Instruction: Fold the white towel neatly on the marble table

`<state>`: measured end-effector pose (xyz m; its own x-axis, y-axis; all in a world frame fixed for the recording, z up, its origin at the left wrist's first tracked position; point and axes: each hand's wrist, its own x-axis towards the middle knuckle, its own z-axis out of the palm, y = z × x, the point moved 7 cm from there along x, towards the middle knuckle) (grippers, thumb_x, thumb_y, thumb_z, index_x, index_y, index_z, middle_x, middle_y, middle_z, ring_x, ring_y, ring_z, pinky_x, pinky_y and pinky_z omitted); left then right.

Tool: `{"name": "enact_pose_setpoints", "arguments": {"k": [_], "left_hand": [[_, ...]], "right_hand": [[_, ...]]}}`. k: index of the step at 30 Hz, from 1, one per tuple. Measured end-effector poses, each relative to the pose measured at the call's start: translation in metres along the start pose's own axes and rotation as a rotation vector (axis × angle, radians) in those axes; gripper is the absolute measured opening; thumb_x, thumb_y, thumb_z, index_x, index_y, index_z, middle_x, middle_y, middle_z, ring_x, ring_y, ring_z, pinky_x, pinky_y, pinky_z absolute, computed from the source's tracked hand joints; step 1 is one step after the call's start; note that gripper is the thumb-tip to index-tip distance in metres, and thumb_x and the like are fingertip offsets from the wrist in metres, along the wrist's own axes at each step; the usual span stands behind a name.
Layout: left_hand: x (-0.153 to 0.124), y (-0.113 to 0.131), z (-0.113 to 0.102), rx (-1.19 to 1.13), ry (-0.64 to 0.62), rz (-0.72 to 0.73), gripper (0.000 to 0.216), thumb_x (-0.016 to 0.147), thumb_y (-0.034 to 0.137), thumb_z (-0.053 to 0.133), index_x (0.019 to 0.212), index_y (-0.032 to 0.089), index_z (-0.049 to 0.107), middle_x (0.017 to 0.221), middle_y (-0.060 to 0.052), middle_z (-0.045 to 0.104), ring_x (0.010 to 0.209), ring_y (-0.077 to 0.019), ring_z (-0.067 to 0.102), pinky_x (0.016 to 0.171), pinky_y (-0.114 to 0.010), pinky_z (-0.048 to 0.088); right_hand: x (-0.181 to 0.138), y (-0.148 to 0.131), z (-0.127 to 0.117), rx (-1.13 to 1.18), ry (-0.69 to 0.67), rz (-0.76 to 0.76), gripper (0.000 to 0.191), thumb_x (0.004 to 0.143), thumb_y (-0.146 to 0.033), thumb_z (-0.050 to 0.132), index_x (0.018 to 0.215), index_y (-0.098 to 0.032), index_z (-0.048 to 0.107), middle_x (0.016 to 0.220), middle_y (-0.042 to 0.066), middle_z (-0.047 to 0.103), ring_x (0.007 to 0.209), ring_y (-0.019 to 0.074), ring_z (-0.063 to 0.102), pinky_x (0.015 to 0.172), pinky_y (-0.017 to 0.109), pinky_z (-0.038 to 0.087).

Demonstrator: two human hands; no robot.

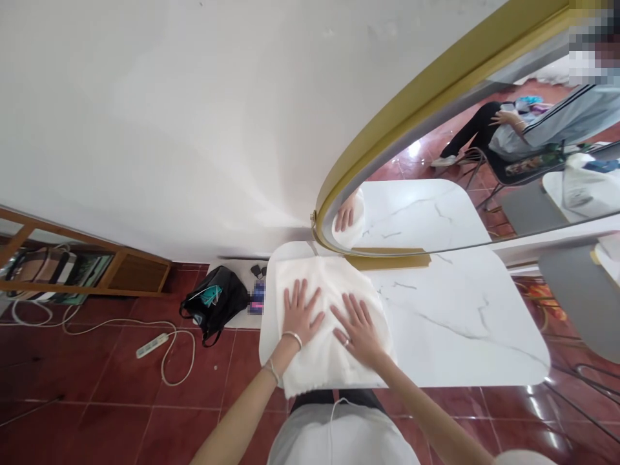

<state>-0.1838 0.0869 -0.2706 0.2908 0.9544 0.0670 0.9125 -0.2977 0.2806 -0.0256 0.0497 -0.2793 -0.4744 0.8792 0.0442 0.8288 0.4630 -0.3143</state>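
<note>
A white piece of cloth (334, 368) lies spread over the left end of a white marble-patterned table (460, 323), its near edge hanging slightly past the table's front. My left hand (299, 316) rests flat on the left part of the cloth, fingers spread, with bracelets at the wrist. To its right, my right hand (357, 329) lies flat on the same cloth, fingers apart, a ring on one finger. Neither hand grips anything. Whether the cloth is a garment or has several layers, I cannot tell.
A gold-framed mirror (387, 123) stands at the table's back edge, reflecting a seated person. On the red tiled floor to the left are a black bag (217, 303), a power strip (152, 345) with its cable, and a wooden shelf (138, 268). A grey chair (581, 303) stands at right.
</note>
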Motion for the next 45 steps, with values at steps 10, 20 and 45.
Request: {"name": "enact_pose_setpoints", "arguments": {"k": [10,20,45], "left_hand": [[-0.107,-0.053,-0.013,0.030,0.141,-0.200,0.058,0.092,0.033,0.046,0.147,0.032,0.030,0.160,-0.005,0.006,0.145,-0.0327,0.014,0.113,-0.055,0.023],[-0.002,-0.035,-0.002,0.057,0.096,-0.207,0.054,0.091,0.037,0.046,0.143,0.024,0.039,0.159,-0.011,0.010,0.145,-0.0361,0.007,0.114,-0.061,0.013],[0.029,0.037,-0.036,-0.115,-0.204,-0.262,0.020,0.086,0.020,0.050,0.102,0.021,0.062,0.105,-0.006,0.064,0.101,-0.0207,0.058,0.087,-0.033,0.044]], "right_hand": [[-0.007,-0.092,0.027,0.081,-0.082,-0.276,0.069,0.090,-0.054,0.049,0.149,-0.039,0.017,0.159,0.009,-0.001,0.144,0.0384,0.006,0.110,0.062,0.021],[0.055,-0.006,0.003,-0.034,0.035,-0.132,0.055,0.096,-0.044,0.043,0.147,-0.034,0.028,0.158,0.004,0.014,0.145,0.0277,0.013,0.116,0.052,0.016],[0.006,0.042,-0.065,0.282,0.282,-0.107,0.033,0.084,-0.015,0.054,0.116,-0.021,0.050,0.117,0.011,0.058,0.110,0.0265,0.052,0.088,0.043,0.048]]}}
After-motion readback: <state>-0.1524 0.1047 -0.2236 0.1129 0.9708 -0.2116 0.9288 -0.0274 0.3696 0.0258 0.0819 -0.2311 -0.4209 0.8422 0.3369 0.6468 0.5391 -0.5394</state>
